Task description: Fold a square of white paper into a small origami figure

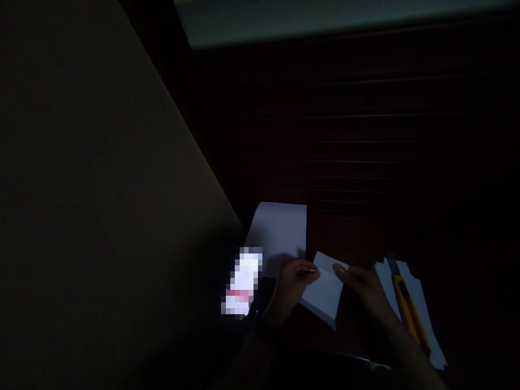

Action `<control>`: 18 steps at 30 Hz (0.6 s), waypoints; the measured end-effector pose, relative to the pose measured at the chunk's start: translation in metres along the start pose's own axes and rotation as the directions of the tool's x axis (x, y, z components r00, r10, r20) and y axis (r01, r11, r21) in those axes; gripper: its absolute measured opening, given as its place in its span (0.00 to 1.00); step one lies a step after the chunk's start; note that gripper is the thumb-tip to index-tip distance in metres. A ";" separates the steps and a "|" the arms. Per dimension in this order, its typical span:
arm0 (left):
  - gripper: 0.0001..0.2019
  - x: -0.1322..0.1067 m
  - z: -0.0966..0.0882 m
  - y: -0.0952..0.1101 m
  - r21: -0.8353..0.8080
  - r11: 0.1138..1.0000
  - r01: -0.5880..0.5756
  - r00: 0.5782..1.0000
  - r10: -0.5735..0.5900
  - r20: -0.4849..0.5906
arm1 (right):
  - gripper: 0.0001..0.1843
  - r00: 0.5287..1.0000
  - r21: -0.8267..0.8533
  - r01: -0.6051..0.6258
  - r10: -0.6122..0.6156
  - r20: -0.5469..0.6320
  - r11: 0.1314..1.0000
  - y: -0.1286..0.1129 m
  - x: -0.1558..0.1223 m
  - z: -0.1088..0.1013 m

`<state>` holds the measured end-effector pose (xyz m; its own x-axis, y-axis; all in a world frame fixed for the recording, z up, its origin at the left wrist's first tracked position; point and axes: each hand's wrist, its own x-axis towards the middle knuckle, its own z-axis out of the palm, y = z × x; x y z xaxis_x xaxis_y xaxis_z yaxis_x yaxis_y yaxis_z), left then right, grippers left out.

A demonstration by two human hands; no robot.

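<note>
A small white sheet of paper (325, 290) is held up between my two hands over the dark tabletop. My left hand (291, 281) pinches its left edge with thumb and fingers. At the upper right edge, my right hand (363, 283) grips the same paper between thumb and fingers. The lower edge of the paper looks folded or doubled. Behind my left hand lies a larger white sheet (282, 227), or a pad of sheets, partly hidden by that hand.
Right of my right forearm, a yellow utility knife (406, 309) with its blade out lies on a stack of white papers (426, 319). A lit, blurred screen (244, 281) glows at left. A pale wall (101, 162) borders the left side. Dark wooden panelling (345, 124) rises behind.
</note>
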<state>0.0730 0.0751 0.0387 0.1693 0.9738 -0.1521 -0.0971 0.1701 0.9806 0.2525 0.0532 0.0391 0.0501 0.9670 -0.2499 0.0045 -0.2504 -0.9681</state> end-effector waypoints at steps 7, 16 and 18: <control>0.13 -0.001 -0.008 0.008 0.018 1.000 0.003 0.997 -0.005 0.079 | 0.12 0.999 0.212 -0.025 0.018 0.035 0.977 0.003 0.002 -0.001; 0.17 0.001 -0.011 0.009 0.048 0.996 0.077 0.991 -0.082 0.102 | 0.19 0.993 0.083 -0.067 0.058 0.103 0.994 -0.003 0.000 -0.005; 0.14 0.002 -0.011 0.007 0.079 0.993 0.089 0.993 -0.095 0.076 | 0.21 0.993 0.059 -0.060 0.053 0.108 0.996 -0.004 0.000 -0.005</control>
<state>0.0622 0.0794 0.0439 0.2515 0.9390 -0.2346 -0.0041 0.2434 0.9699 0.2571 0.0545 0.0433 -0.0577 0.9518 -0.3011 -0.0578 -0.3043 -0.9508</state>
